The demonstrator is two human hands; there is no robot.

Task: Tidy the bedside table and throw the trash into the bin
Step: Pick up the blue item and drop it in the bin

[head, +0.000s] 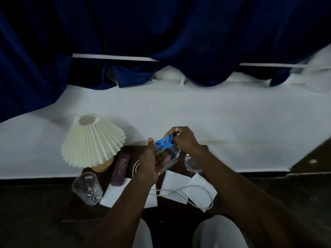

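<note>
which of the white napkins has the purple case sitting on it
The leftmost napkin, beside the glass tumbler: the purple case overlaps its far corner. The middle napkin and right napkin lie clear of it.
</note>
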